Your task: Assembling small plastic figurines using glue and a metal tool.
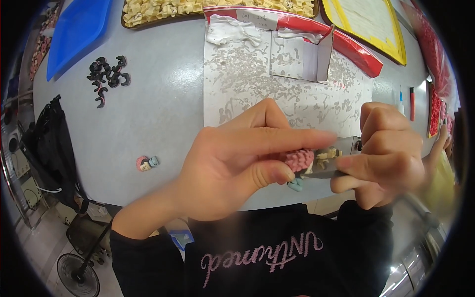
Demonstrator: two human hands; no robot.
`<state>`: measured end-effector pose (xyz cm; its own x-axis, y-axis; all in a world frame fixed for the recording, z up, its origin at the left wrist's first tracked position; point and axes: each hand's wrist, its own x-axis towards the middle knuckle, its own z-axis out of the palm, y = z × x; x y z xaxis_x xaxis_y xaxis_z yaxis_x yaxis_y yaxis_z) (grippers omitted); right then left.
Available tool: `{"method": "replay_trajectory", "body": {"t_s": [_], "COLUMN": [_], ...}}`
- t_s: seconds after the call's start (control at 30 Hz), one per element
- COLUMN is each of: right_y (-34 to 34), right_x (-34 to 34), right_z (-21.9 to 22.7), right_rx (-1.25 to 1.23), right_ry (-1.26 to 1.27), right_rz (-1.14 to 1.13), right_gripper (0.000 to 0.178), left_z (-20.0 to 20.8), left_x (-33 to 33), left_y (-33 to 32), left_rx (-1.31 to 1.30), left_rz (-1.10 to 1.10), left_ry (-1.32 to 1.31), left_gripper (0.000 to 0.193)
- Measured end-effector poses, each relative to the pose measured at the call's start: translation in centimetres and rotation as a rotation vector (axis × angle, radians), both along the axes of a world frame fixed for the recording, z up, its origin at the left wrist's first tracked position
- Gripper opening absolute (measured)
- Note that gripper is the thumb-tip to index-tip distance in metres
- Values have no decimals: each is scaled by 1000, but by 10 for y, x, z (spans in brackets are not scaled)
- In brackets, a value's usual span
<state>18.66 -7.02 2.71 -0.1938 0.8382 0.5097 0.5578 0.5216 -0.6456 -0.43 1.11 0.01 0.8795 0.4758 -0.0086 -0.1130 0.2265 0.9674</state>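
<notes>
My left hand [237, 161] pinches a small figurine [300, 161] between thumb and fingers above the near part of the table. It has a bumpy pink top, a dark and cream middle and a pale blue-green lower part. Against the figurine's right side lies a flat grey metal blade [324, 171], gripped in my right hand [388, 156]. Cream-coloured bits show on or just in front of the blade. A similar finished-looking figurine [144, 163] rests on the table left of my left wrist.
Black curved pieces [105, 74] lie in a cluster at the left. A blue tray [79, 34], a tray of cream pieces [163, 11] and a yellow tray [366, 27] line the far side. A stained white sheet [237, 89] bears an open box [302, 57]. A red pen-like stick [412, 104] lies right.
</notes>
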Motion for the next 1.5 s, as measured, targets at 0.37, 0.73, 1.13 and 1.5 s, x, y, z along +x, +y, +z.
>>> {"method": "replay_trajectory", "body": {"t_s": [0.37, 0.73, 1.13, 1.5], "right_y": [-1, -3, 1, 5], "right_x": [0, -1, 0, -1], "right_z": [5, 8, 3, 5], "right_rx": [-20, -77, -40, 17], "right_ry": [11, 24, 29, 0], "right_rz": [-1, -94, 28, -58], "right_gripper": [40, 41, 45, 35], "left_z": [5, 11, 9, 8], "left_x": [3, 1, 2, 2], "left_y": [0, -1, -2, -3], "left_rx": [-48, -227, -176, -140], "left_rz": [-20, -18, -17, -9], "left_ry": [34, 97, 119, 138], "left_gripper": [49, 49, 50, 51]}}
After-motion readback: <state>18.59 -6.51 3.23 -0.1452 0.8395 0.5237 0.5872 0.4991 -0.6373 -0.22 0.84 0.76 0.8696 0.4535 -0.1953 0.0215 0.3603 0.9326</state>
